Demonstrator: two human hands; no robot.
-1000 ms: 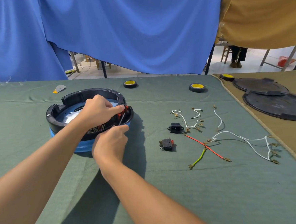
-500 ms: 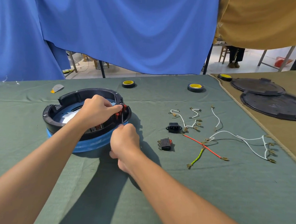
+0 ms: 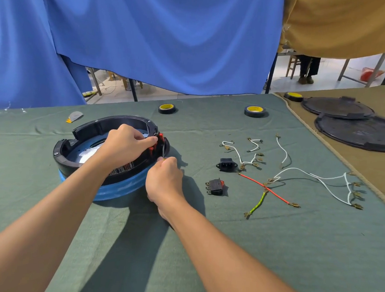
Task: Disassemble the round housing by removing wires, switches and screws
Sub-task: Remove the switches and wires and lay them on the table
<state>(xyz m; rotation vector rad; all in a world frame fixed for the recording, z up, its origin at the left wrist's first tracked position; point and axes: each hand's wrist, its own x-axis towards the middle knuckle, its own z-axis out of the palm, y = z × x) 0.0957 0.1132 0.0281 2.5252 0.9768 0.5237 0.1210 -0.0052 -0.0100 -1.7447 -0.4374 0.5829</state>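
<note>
Round black plastic housing [image 3: 111,122] sits on the green-covered desk [image 3: 236,251], left hand [image 3: 123,143] fingers gripping its red switch [image 3: 160,135], right hand [image 3: 164,180] fingers pinching a thin pale wire [image 3: 163,151].

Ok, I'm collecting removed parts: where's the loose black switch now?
Head view: the switch lies on the cloth right of the right hand, just nearer than the socket, left of the red wire.

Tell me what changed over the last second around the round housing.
The right hand dropped back from the housing rim, then came up again and now pinches a thin wire there. The left hand kept its grip at the red switch; the loose wires on the table stayed put.
</note>
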